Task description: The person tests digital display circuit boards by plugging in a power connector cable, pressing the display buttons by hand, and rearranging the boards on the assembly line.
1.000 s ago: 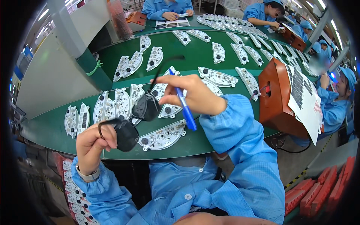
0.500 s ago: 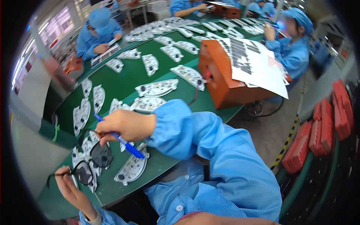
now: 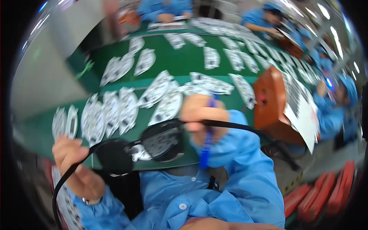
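A pair of dark-lensed glasses [image 3: 161, 142] is held up in front of me, its black arms spread wide to either side. The arm at the left is pinched in the fingers of my left hand [image 3: 72, 155]. My right hand [image 3: 203, 115] grips the other arm close to its hinge, and a blue pen [image 3: 207, 149] is held upright in the same hand. Behind the glasses, white half-moon-shaped parts [image 3: 128, 109] with dark spots lie in a row on the green table [image 3: 119, 142]. One such part is partly hidden by the lenses.
An orange box [image 3: 270, 101] with printed sheets [image 3: 303, 111] leaning on it stands at the right. More white parts cover the far side. Co-workers in blue sit at the back and right. Red trays [image 3: 322, 195] are stacked at lower right; a grey panel [image 3: 42, 80] rises at left.
The glasses have come up closer to me, swinging level between both hands. The pen has turned from slanted to upright. My view has turned left, shifting the table and box; the picture is blurred.
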Tool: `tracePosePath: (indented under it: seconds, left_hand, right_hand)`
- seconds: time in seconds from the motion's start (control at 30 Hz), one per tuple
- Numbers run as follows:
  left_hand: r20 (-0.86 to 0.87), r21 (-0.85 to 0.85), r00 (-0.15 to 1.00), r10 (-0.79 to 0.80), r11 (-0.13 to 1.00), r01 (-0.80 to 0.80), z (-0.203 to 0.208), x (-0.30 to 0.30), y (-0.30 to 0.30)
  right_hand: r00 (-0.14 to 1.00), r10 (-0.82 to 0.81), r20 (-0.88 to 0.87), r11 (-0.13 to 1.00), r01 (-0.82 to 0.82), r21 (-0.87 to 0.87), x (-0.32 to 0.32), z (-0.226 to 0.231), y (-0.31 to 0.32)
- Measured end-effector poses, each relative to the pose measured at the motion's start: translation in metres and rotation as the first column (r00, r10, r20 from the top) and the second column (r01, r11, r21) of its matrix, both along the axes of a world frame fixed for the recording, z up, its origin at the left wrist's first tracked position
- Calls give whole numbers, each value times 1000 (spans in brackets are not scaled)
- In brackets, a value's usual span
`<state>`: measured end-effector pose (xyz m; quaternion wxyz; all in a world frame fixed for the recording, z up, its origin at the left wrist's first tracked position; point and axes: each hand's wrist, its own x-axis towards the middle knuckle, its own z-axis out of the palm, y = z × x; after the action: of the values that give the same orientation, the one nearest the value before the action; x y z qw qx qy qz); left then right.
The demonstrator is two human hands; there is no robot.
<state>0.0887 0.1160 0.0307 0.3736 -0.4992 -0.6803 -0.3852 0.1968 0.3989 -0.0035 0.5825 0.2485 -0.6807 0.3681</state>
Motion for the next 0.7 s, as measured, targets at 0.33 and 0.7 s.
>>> tracePosePath:
  seconds: [0.33,0.7]
  left_hand:
    - [-212,327,976,-50,937,120,-7,14,1]
    - [-455,79,868,-197,963,259,5,2,-67]
  right_hand:
    - [992,102,-70,981,-88,175,27,15,-16]
    - [991,-112,-70,981,122,152,55,27,-29]
